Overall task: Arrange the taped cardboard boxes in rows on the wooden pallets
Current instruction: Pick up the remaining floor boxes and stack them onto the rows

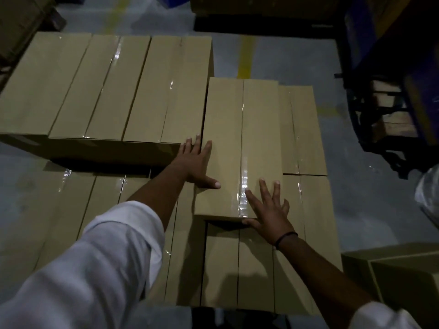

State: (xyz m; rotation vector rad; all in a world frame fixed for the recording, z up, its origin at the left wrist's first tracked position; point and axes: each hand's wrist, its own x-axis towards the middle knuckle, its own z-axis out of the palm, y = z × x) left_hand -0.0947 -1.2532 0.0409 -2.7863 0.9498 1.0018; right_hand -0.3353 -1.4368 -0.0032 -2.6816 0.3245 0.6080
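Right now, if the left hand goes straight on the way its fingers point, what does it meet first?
Most likely the rightmost box of the raised row. The left hand points away along the left edge of the box being placed, and its outer fingertips seem to touch that near corner. Depth is unclear.

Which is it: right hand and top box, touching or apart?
Touching. Head view: right hand lies flat on the top box, thumb at its near edge.

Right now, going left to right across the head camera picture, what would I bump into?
Raised row of taped boxes → left hand → box under both hands → right hand → grey floor.
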